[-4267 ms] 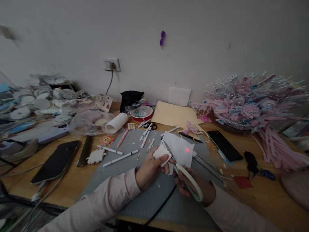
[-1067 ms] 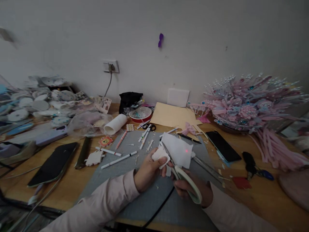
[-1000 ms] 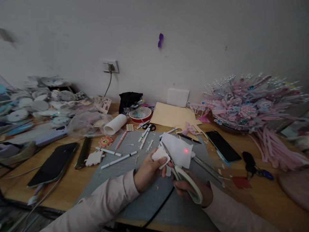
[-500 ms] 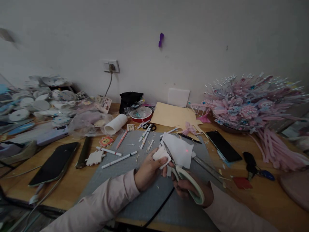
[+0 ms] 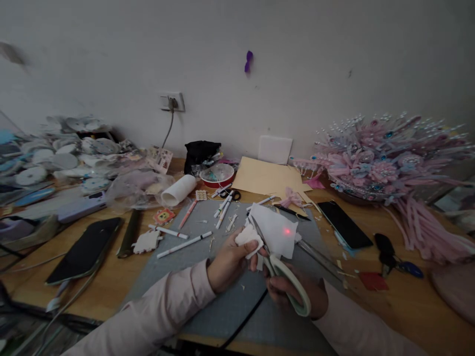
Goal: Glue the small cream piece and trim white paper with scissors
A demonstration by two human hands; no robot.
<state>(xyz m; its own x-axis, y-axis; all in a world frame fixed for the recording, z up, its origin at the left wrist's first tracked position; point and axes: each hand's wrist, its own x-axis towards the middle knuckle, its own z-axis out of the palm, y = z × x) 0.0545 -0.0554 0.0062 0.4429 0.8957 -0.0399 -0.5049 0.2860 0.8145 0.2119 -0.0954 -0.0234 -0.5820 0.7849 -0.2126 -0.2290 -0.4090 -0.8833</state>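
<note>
Between thumb and fingers, my left hand [image 5: 232,259] pinches a small white cut-out piece [image 5: 248,242] with a wavy edge; its material I cannot make out. My right hand [image 5: 293,291] is wrapped round the pale green handles of a pair of scissors [image 5: 291,279]. The scissor blades point up and away, lying along the right edge of the white piece. Just behind the blades a white sheet of paper [image 5: 276,225] lies over the grey cutting mat [image 5: 222,316], with a small red light spot on it.
Several markers [image 5: 184,244] and scraps lie on the mat. Phones rest left [image 5: 83,249] and right [image 5: 345,225]. Keys [image 5: 386,252] lie at the right. A pink beaded flower arrangement [image 5: 378,163] stands at the back right; a white roll [image 5: 178,190] and tan card [image 5: 267,175] are farther back.
The scissor handles have swung slightly closer together in my right hand. My left hand keeps the white piece in nearly the same place.
</note>
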